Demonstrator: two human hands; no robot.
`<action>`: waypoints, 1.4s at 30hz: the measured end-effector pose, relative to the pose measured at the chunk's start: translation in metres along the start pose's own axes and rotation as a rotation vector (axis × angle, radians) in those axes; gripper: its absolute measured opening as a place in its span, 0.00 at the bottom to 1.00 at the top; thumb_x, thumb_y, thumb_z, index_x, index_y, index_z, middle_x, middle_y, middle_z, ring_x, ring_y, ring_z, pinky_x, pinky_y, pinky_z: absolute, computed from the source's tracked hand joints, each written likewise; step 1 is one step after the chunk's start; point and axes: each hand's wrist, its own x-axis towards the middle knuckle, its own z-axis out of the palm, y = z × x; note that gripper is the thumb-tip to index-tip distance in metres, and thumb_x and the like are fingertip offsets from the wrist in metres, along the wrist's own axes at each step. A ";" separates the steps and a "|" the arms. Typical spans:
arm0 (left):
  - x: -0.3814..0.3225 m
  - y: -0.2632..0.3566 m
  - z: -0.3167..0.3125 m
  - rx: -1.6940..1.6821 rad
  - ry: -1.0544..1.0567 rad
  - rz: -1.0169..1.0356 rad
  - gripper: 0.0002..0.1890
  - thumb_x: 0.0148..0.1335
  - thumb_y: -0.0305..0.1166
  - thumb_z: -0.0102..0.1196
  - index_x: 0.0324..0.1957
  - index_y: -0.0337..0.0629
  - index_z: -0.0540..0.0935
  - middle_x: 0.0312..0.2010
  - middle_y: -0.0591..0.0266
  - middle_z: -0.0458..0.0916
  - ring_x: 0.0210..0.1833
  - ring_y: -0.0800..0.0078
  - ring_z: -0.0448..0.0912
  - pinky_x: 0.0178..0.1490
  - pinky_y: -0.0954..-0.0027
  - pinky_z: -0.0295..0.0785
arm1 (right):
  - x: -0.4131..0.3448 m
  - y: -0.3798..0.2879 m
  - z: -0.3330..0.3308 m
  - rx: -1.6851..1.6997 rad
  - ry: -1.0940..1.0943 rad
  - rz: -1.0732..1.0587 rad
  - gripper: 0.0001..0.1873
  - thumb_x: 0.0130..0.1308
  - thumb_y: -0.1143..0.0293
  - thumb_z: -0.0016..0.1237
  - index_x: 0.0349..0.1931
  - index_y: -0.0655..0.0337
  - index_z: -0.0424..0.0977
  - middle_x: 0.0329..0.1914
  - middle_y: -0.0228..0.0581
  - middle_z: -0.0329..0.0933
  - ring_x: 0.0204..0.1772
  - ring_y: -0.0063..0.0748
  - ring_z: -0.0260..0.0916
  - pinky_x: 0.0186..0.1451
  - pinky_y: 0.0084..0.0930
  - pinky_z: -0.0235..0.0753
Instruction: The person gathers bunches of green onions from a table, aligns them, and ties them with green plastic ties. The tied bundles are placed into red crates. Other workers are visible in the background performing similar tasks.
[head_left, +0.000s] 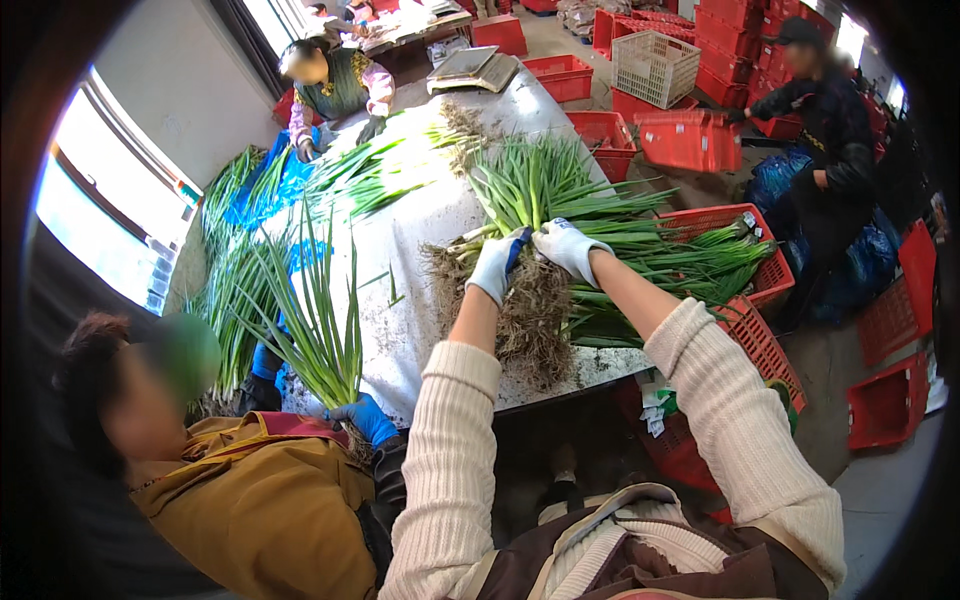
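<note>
Both my hands wear white work gloves with blue patches. My left hand (496, 264) and my right hand (568, 246) close side by side around the lower stalks of a bunch of green onions (534, 184). Its leaves fan out away from me, and brown, soil-caked roots (536, 319) hang below my hands toward the table edge. My palms and most fingertips are hidden. More green onions (622, 225) lie on the right part of the table, leaves pointing right. Other roots (446, 281) bunch up just left of my left hand.
The metal table (420, 247) bears soil and leaf scraps. At left, a co-worker's blue-gloved hand (366, 420) holds green onions upright; another person handles onions across the table. Red crates (780, 270) stand at right, one holding onions. A scale (474, 69) sits at the far end.
</note>
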 end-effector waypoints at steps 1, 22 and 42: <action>-0.015 0.003 0.008 -0.108 -0.012 0.059 0.20 0.63 0.40 0.55 0.51 0.35 0.78 0.43 0.63 0.81 0.43 0.74 0.76 0.46 0.73 0.70 | -0.016 -0.011 -0.013 -0.215 0.012 -0.016 0.23 0.63 0.58 0.35 0.44 0.68 0.75 0.51 0.61 0.72 0.54 0.57 0.70 0.56 0.40 0.70; -0.192 -0.039 0.176 -1.076 -0.475 -0.216 0.06 0.61 0.27 0.52 0.41 0.40 0.76 0.31 0.62 0.79 0.32 0.69 0.79 0.36 0.69 0.78 | -0.266 0.101 0.006 1.645 0.185 -0.114 0.40 0.65 0.42 0.39 0.69 0.58 0.48 0.66 0.50 0.59 0.62 0.44 0.65 0.61 0.39 0.66; -0.377 -0.058 0.112 0.720 -0.425 -0.083 0.27 0.45 0.23 0.66 0.49 0.33 0.73 0.38 0.64 0.80 0.41 0.80 0.74 0.46 0.74 0.72 | -0.219 0.204 0.013 2.342 0.047 -0.617 0.34 0.57 0.42 0.48 0.56 0.58 0.68 0.53 0.39 0.74 0.54 0.38 0.71 0.58 0.38 0.72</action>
